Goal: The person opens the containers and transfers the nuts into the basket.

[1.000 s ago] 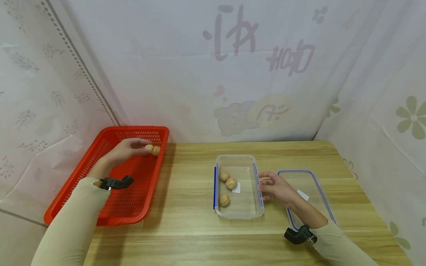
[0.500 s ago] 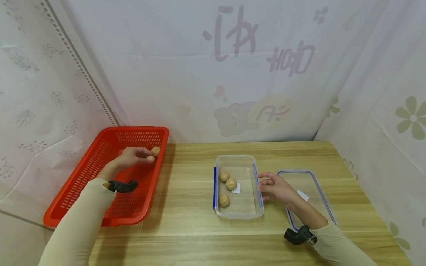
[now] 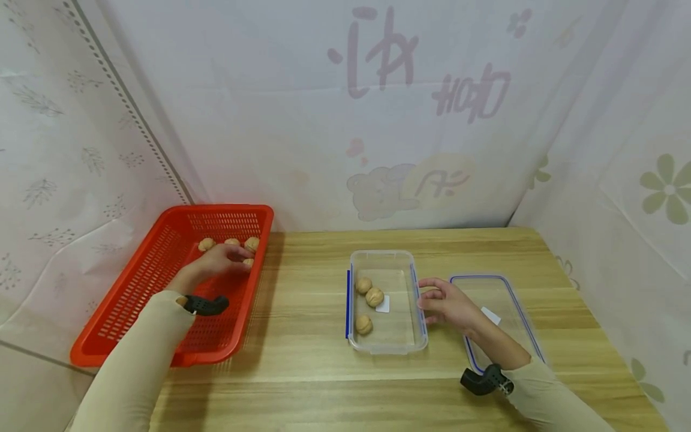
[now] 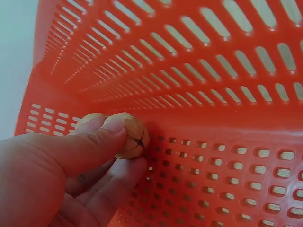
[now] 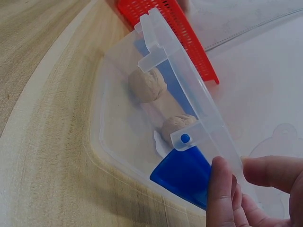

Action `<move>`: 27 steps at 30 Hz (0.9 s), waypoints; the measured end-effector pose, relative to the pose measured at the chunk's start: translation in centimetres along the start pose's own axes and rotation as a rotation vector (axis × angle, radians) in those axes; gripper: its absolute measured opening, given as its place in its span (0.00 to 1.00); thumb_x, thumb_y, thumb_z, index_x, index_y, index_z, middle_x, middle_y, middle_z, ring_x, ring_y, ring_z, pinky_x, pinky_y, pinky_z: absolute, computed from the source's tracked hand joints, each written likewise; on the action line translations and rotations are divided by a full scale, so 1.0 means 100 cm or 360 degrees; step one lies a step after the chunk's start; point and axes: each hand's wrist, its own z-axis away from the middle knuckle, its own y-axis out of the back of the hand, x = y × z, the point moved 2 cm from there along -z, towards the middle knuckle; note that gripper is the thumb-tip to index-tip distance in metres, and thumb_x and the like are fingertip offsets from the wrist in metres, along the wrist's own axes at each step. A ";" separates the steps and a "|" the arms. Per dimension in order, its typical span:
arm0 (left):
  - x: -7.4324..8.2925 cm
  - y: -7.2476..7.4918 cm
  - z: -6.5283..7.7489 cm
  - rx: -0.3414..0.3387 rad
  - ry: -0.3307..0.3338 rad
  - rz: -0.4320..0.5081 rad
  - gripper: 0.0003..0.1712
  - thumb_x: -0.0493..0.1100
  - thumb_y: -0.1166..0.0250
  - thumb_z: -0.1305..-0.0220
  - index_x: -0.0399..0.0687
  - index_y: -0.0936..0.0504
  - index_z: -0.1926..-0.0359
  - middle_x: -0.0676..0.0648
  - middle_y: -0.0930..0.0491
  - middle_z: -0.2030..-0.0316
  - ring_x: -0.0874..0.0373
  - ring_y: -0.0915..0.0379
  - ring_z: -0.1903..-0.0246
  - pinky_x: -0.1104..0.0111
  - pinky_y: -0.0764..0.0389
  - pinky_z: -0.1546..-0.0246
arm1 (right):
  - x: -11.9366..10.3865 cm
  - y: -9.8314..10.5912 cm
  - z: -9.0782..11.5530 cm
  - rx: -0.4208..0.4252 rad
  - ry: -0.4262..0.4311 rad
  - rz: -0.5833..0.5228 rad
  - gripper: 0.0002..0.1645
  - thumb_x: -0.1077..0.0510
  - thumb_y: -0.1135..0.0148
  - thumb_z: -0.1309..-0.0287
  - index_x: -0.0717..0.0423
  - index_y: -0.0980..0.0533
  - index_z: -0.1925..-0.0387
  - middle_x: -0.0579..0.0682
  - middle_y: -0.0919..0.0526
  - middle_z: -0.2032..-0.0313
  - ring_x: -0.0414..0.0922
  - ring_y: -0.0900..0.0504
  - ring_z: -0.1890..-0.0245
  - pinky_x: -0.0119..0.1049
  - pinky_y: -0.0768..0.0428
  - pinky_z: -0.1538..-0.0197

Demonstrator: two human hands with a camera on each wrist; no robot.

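Since it's a walnut [image 4: 135,135] in the left grip [image 3: 216,261], I'd expect it to be light and properly stiff, no squish at all. The shell looks wrinkly, so I doubt it's very slippery, but it's round and would probably roll if you fumbled it. There's a dark star-shaped split at one end, so I'd guess a hard squeeze could crack it there. Best hold imo: thumb and fingertips across the fattest part, away from the split.

That's pretty much what's going on: thumb on top, fingers underneath, pinching it inside the red basket [image 3: 237,324], near the right-hand wall. Can't tell if it's off the bottom. The right grip [image 3: 445,307] has thumb and fingers on either side of the rim of the clear box [image 3: 407,342], which looks like light, slightly bendy plastic.

Count time: I see four walnuts in the basket including the pinched one, plus three in the box, so seven visible. One basket, one box, one blue-edged lid [image 3: 510,297] lying partly under the right forearm on the worktop [image 3: 308,300], and two white labels, one at the box and one at the lid.
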 end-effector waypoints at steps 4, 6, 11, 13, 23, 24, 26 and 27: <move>0.004 -0.003 0.000 -0.0006 0.0048 -0.0013 0.23 0.40 0.31 0.32 0.29 0.21 0.41 0.30 0.23 0.42 0.33 0.29 0.42 0.41 0.30 0.38 | -0.002 -0.001 0.000 0.0003 -0.0004 0.0002 0.34 0.68 0.40 0.31 0.71 0.43 0.30 0.48 0.21 0.62 0.42 0.19 0.64 0.35 0.15 0.63; 0.004 -0.004 -0.001 -0.0018 0.0042 -0.0006 0.23 0.38 0.32 0.31 0.28 0.22 0.41 0.29 0.24 0.42 0.33 0.30 0.41 0.41 0.30 0.37 | -0.002 -0.001 0.000 0.0003 -0.0006 0.0002 0.34 0.68 0.41 0.31 0.71 0.43 0.30 0.47 0.21 0.62 0.42 0.19 0.64 0.35 0.15 0.63; 0.004 -0.006 -0.004 -0.0057 -0.0006 -0.0007 0.23 0.36 0.34 0.30 0.26 0.24 0.40 0.28 0.25 0.42 0.31 0.31 0.40 0.41 0.29 0.38 | -0.002 0.000 0.000 0.0008 -0.0004 -0.0006 0.34 0.68 0.41 0.31 0.71 0.43 0.30 0.47 0.21 0.62 0.42 0.19 0.64 0.34 0.15 0.63; 0.004 -0.007 -0.005 -0.0064 -0.0005 -0.0012 0.23 0.36 0.35 0.30 0.26 0.24 0.40 0.28 0.25 0.42 0.32 0.31 0.41 0.42 0.29 0.38 | -0.001 0.000 0.000 0.0006 -0.0004 -0.0010 0.33 0.68 0.41 0.31 0.71 0.43 0.30 0.47 0.21 0.63 0.41 0.19 0.64 0.34 0.15 0.63; 0.005 -0.008 -0.004 -0.0085 0.0032 0.0031 0.23 0.37 0.36 0.29 0.26 0.26 0.39 0.30 0.23 0.44 0.37 0.25 0.44 0.46 0.24 0.42 | 0.000 0.000 -0.001 0.0006 -0.0003 -0.0005 0.35 0.67 0.38 0.32 0.71 0.43 0.31 0.47 0.21 0.62 0.42 0.19 0.64 0.34 0.15 0.63; 0.006 -0.008 -0.004 -0.0087 0.0038 0.0050 0.23 0.37 0.36 0.28 0.26 0.26 0.39 0.30 0.22 0.45 0.38 0.24 0.45 0.47 0.23 0.42 | 0.000 0.000 -0.001 0.0003 -0.0002 -0.0005 0.35 0.67 0.38 0.32 0.71 0.43 0.31 0.47 0.21 0.62 0.42 0.19 0.64 0.34 0.14 0.63; 0.005 -0.007 -0.004 -0.0089 0.0043 0.0095 0.23 0.37 0.38 0.27 0.26 0.26 0.37 0.30 0.22 0.44 0.39 0.23 0.46 0.48 0.21 0.44 | 0.001 0.000 -0.001 0.0004 -0.0010 -0.0008 0.35 0.67 0.38 0.33 0.71 0.42 0.31 0.47 0.22 0.62 0.42 0.19 0.64 0.34 0.15 0.63; 0.005 -0.007 -0.004 -0.0086 0.0050 0.0124 0.22 0.37 0.39 0.26 0.26 0.26 0.37 0.31 0.23 0.45 0.40 0.22 0.47 0.49 0.20 0.44 | 0.002 0.000 -0.001 0.0004 -0.0009 -0.0008 0.35 0.67 0.38 0.33 0.71 0.42 0.31 0.47 0.22 0.62 0.42 0.19 0.64 0.34 0.14 0.63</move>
